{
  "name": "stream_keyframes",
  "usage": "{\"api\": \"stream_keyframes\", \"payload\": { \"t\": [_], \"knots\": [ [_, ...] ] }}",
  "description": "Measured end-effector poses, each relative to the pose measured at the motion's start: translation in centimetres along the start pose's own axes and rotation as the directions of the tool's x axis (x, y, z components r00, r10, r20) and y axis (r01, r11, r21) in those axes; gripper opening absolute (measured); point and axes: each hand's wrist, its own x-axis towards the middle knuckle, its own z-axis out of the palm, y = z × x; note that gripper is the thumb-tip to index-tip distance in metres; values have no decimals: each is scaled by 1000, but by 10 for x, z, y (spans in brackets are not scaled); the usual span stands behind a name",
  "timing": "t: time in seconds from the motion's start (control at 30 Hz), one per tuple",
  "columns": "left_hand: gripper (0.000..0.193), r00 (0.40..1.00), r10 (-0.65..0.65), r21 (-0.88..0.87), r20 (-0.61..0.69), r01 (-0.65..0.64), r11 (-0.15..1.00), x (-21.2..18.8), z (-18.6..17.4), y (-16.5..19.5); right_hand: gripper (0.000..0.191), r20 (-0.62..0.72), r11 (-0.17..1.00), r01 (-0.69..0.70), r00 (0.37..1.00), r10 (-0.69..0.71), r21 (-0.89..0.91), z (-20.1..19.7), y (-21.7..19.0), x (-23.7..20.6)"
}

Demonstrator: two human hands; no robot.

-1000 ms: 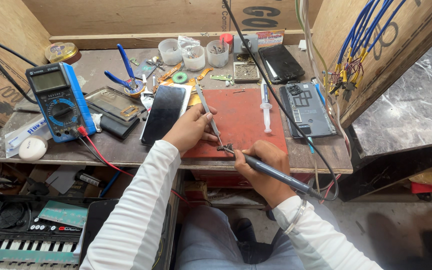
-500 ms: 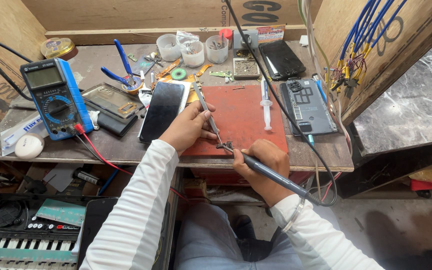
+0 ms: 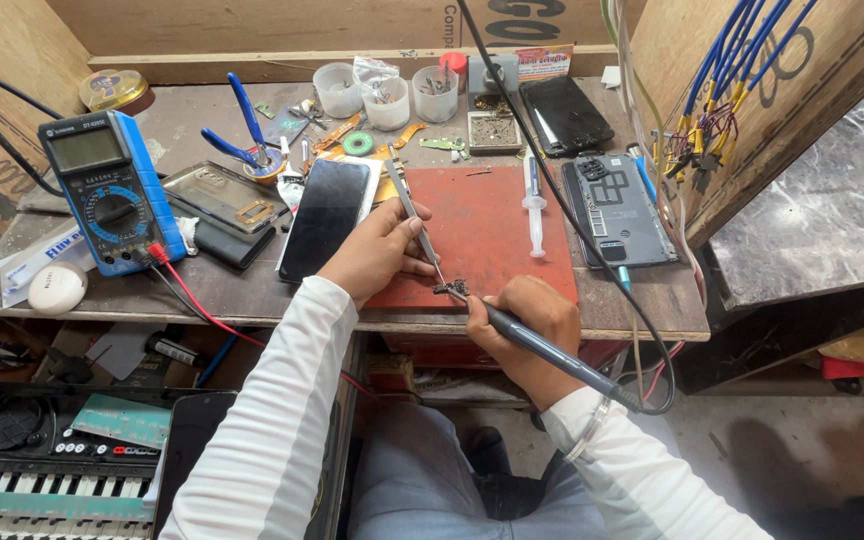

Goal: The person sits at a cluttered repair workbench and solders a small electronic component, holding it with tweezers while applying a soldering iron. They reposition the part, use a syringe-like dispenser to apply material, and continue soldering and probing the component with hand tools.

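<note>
Two hands at work over the red mat [image 3: 497, 225], close together at its near edge. Left hand [image 3: 377, 250] curled, fingers pinched on slim metal tweezers [image 3: 414, 222], shaft running long and straight, far end up toward the back of the bench, tips down at a small dark part [image 3: 449, 288]. Right hand [image 3: 522, 325] wrapped tight round a soldering iron [image 3: 542, 347], dark matte barrel, long axis slanting from lower right up to upper left, tip meeting the same small dark part, black cord trailing off the rear. Flat and rubbery, that mat, on a scuffed grey bench. Beside the left hand: glossy black phone [image 3: 325, 217], face down or screen dark, cannot tell. Further left, blue-cased multimeter [image 3: 107, 190], red lead hanging. Right of the mat, clear plastic syringe [image 3: 533, 205], upright along the mat's edge.
</note>
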Motion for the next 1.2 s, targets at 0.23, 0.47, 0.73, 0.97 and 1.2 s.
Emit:
{"api": "stream_keyframes", "payload": {
  "t": [0.23,0.47,0.73,0.97,1.2],
  "knots": [
    [23,999,-6,-102,-45,1,995,1,-1,-2,20,21,967,-221,975,220,125,-3,4,-1],
    [22,994,92,-168,-60,-101,981,-6,1,-7,18,39,912,-331,943,331,242,-8,8,-1],
    [18,954,258,-228,-154,-288,930,-19,3,-11,18,36,900,-333,941,337,283,-11,10,-2],
    [25,922,377,405,-87,-312,859,-44,18,25,19,37,822,-432,892,451,372,-15,13,5],
    [37,898,424,790,117,-343,508,-68,49,45,23,34,723,-470,848,528,506,-20,16,8]
  ]
}}
